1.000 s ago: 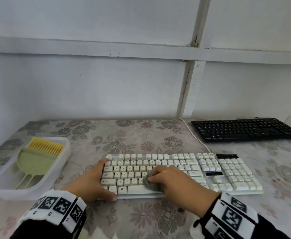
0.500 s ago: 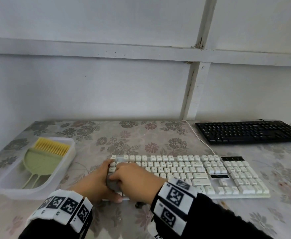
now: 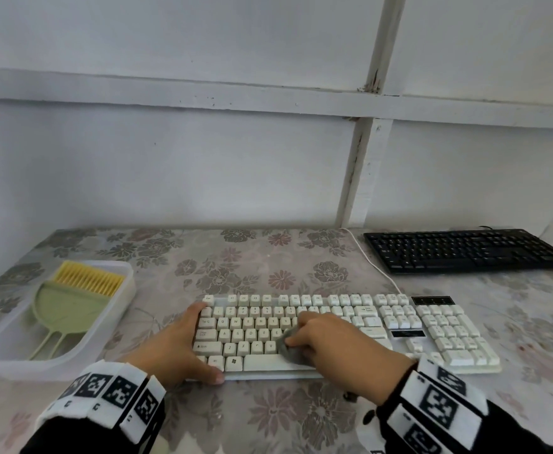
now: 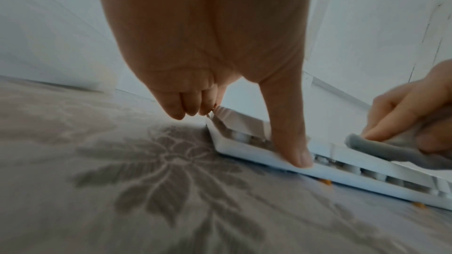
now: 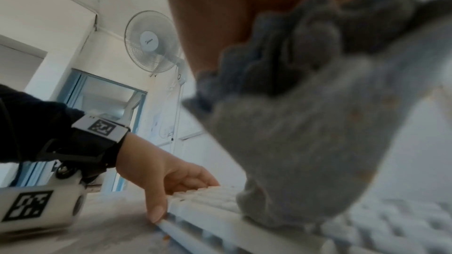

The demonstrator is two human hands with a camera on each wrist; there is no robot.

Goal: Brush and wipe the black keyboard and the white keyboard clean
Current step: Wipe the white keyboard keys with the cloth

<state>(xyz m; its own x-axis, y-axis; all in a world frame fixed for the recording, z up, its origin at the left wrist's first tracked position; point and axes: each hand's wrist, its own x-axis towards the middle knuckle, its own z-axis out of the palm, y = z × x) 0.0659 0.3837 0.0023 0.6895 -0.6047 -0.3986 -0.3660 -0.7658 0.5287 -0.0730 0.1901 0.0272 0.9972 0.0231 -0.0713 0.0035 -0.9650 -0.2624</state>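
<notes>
The white keyboard [image 3: 432,326] lies in front of me on the flowered table. My left hand [image 3: 183,345] holds its left end, thumb [image 4: 296,150] on the front edge and fingers at the far corner. My right hand [image 3: 330,342] grips a bunched grey cloth [image 3: 289,350] and presses it on the lower key rows near the space bar; the cloth [image 5: 305,132] fills the right wrist view. The black keyboard [image 3: 465,250] lies at the back right, untouched.
A clear plastic tray [image 3: 3,355] at the left holds a green dustpan [image 3: 62,317] and a yellow-bristled brush [image 3: 88,278]. The white keyboard's cable [image 3: 373,263] runs back toward the wall. Small orange crumbs [image 4: 325,182] lie under the keyboard's front edge.
My right hand with the cloth swept left to the keyboard's left end and has now come back right toward the middle. The left hand kept its hold.
</notes>
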